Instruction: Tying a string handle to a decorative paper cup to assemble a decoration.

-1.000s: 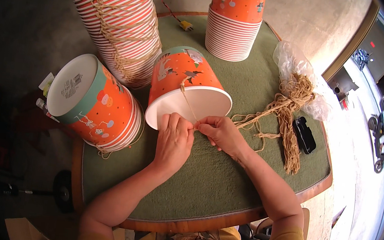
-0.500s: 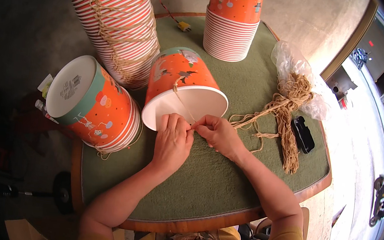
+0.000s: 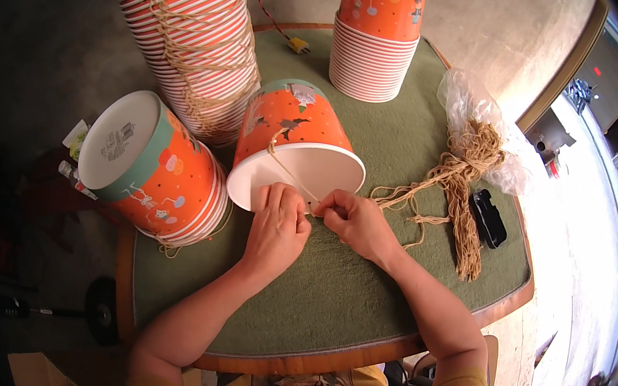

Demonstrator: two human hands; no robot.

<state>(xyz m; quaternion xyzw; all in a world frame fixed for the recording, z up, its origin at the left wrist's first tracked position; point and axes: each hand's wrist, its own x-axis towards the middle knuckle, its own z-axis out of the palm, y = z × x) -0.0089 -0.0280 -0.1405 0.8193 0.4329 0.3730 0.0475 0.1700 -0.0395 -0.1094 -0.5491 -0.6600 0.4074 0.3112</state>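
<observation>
On the green-topped surface (image 3: 311, 301), 1 orange bucket (image 3: 298, 126) lay on its side, its white mouth toward me. My left hand (image 3: 277, 220) had its fingers bunched over the near rim; I could not tell what they gripped. My right hand (image 3: 355, 226), just beside it, pinched the tan cord (image 3: 294, 173) crossing that mouth.

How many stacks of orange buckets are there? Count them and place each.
3: a tall twine-wrapped stack at back left, a short stack nearer at left, and a third stack at the back, right of centre.
</observation>
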